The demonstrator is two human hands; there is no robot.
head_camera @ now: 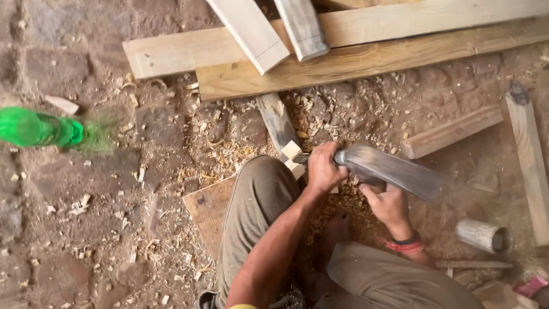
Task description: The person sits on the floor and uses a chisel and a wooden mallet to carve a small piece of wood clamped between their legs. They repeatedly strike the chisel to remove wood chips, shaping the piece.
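Head view looks straight down on us crouching over a dirt floor (pixel 68 229) littered with wood shavings (pixel 240 151). Long planks (pixel 366 60) cross the top edge, two shorter boards leaning over them, so we have little room that way. To our right a short wooden bar (pixel 452 131) and an upright post (pixel 529 166) fence in the ground, with a small cylinder (pixel 483 236) lying near our right wrist. To our left the floor lies open as far as a green plastic bottle (pixel 37 129), well apart from us. Our left hand (pixel 323 169) is closed tight around a chisel (pixel 301 158), its tip set against a small pale wood block (pixel 293 155) that rests on a grey slat (pixel 275 123) just beside our left knee. Our right hand (pixel 389 206) grips the handle of a heavy mallet (pixel 389 170), fingers wrapped round it. The mallet head is blurred and sits touching, or just beside, the left fist. A flat board (pixel 209 209) lies under our left leg.
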